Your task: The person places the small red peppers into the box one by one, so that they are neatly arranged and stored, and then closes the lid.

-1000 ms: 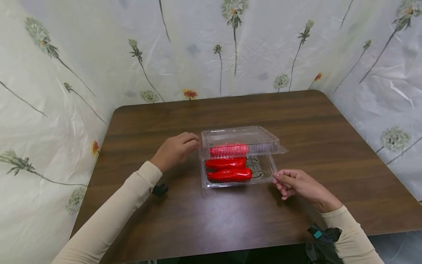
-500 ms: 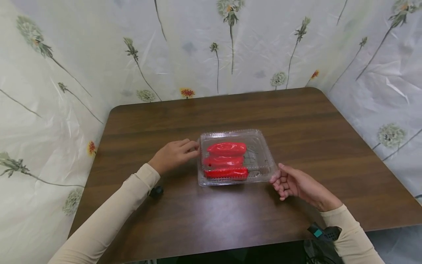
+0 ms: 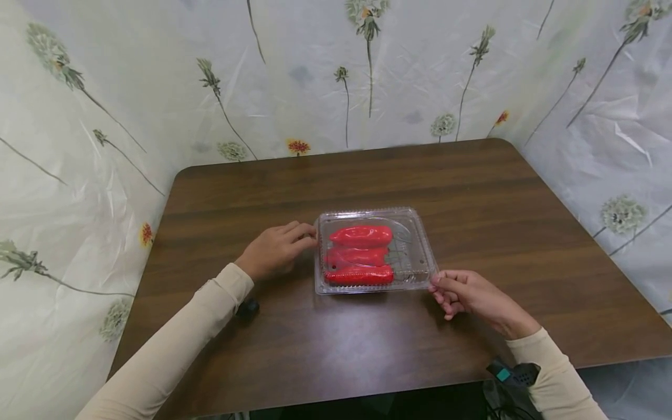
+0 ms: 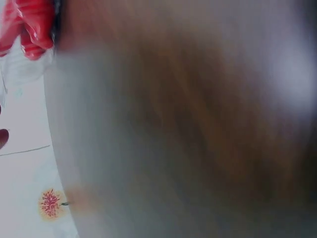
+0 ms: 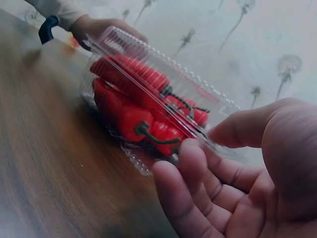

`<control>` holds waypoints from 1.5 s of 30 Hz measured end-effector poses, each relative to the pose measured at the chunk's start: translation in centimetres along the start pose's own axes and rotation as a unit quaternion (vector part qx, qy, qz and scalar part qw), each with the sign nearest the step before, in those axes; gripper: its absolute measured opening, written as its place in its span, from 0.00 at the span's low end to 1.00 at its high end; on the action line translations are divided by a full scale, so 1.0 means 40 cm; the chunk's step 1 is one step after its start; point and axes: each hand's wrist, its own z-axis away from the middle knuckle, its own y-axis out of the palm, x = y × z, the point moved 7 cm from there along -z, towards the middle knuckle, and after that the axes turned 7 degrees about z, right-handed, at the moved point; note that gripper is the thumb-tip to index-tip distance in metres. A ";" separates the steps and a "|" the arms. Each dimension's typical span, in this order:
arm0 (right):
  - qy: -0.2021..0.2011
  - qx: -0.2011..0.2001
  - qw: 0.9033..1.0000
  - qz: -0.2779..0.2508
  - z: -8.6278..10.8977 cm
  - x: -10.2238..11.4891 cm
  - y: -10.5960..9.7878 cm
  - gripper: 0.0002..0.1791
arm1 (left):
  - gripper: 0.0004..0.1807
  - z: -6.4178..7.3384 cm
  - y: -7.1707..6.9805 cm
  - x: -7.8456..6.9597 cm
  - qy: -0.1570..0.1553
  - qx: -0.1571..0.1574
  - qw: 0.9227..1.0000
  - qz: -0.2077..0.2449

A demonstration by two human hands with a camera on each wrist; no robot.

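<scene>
A clear plastic clamshell container lies on the brown table with its lid down over the base. Through the lid show long red peppers with green stems, side by side. My right hand pinches the container's near right corner between thumb and forefinger; the other fingers curl loosely below. On the opposite side, the fingertips of my left hand touch the left edge, fingers relaxed. The right wrist view shows the peppers inside from the side. Blur covers much of the left wrist view, where red peppers appear at the corner.
The wooden table has rounded far corners. White sheeting printed with dandelions hangs behind it and along both sides. A dark strap device sits at the right sleeve, near the table's front edge.
The raised lid has come down over the peppers. My right thumb lifted off the corner and then came back onto it. The left hand has stayed at the left edge.
</scene>
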 end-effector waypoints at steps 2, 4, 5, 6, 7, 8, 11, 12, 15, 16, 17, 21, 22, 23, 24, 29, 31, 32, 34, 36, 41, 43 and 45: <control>0.001 -0.010 1.000 0.007 -0.001 -0.001 0.002 0.26 | 0.19 0.002 -0.005 0.005 -0.027 -0.021 0.999 0.030; 0.002 -0.017 1.000 0.007 -0.003 -0.002 0.004 0.26 | 0.15 0.005 -0.014 0.011 -0.056 -0.043 0.996 0.053; 0.003 -0.019 1.000 0.007 -0.003 -0.003 0.005 0.26 | 0.14 0.007 -0.020 0.013 -0.072 -0.054 0.994 0.062; 0.002 -0.020 1.000 0.007 -0.003 -0.003 0.005 0.26 | 0.13 0.009 -0.025 0.015 -0.088 -0.064 0.992 0.071; 0.001 -0.021 1.000 0.007 -0.003 -0.003 0.006 0.25 | 0.11 0.011 -0.031 0.017 -0.105 -0.072 0.989 0.081; 0.001 -0.022 1.000 0.007 -0.002 -0.004 0.006 0.25 | 0.10 0.014 -0.035 0.020 -0.125 -0.078 0.985 0.092; -0.001 -0.022 1.000 0.007 -0.001 -0.004 0.006 0.25 | 0.10 0.023 -0.040 0.029 -0.198 -0.079 0.965 0.151; -0.001 -0.021 1.000 0.006 -0.001 -0.003 0.006 0.25 | 0.13 0.026 -0.038 0.032 -0.227 -0.072 0.954 0.182; 0.004 -0.020 1.000 0.003 -0.001 -0.003 0.006 0.25 | 0.28 0.043 -0.015 0.034 -0.324 -0.029 0.895 0.307; 0.007 -0.021 1.000 0.002 -0.001 -0.003 0.005 0.25 | 0.33 0.050 -0.005 0.031 -0.353 -0.011 0.868 0.350; 0.009 -0.021 1.000 0.003 -0.002 -0.004 0.005 0.25 | 0.37 0.058 0.005 0.027 -0.380 0.008 0.839 0.390; 0.012 -0.020 1.000 0.001 -0.003 -0.004 0.002 0.25 | 0.46 0.076 0.043 -0.007 -0.423 0.091 0.750 0.501; 0.012 -0.020 1.000 -0.001 -0.003 -0.004 0.002 0.25 | 0.46 0.078 0.050 -0.018 -0.421 0.111 0.737 0.517; 0.012 -0.019 1.000 -0.002 -0.004 -0.003 0.003 0.25 | 0.45 0.081 0.057 -0.029 -0.418 0.130 0.724 0.533; 0.012 -0.017 1.000 -0.005 -0.004 -0.002 0.003 0.25 | 0.44 0.084 0.064 -0.040 -0.414 0.150 0.712 0.547; 0.012 -0.014 1.000 0.003 -0.006 -0.002 0.002 0.26 | 0.36 0.095 0.090 -0.086 -0.389 0.210 0.674 0.591; 0.011 -0.013 1.000 0.008 -0.006 -0.002 0.000 0.26 | 0.33 0.095 0.097 -0.095 -0.380 0.218 0.667 0.603; 0.011 -0.013 1.000 0.009 -0.006 -0.001 0.000 0.25 | 0.31 0.096 0.100 -0.098 -0.375 0.220 0.664 0.608; 0.010 -0.013 1.000 0.009 -0.006 0.000 -0.001 0.25 | 0.28 0.096 0.104 -0.104 -0.366 0.223 0.656 0.621; 0.010 -0.013 1.000 0.008 -0.005 0.001 0.000 0.25 | 0.25 0.094 0.108 -0.111 -0.355 0.225 0.649 0.634; 0.010 -0.013 1.000 0.004 -0.005 0.003 0.002 0.25 | 0.24 0.089 0.118 -0.128 -0.329 0.217 0.627 0.672; 0.012 -0.013 1.000 0.001 -0.006 0.003 0.003 0.25 | 0.23 0.089 0.122 -0.131 -0.326 0.204 0.616 0.688; 0.015 -0.013 1.000 -0.003 -0.006 0.002 0.003 0.24 | 0.23 0.089 0.127 -0.133 -0.334 0.186 0.599 0.704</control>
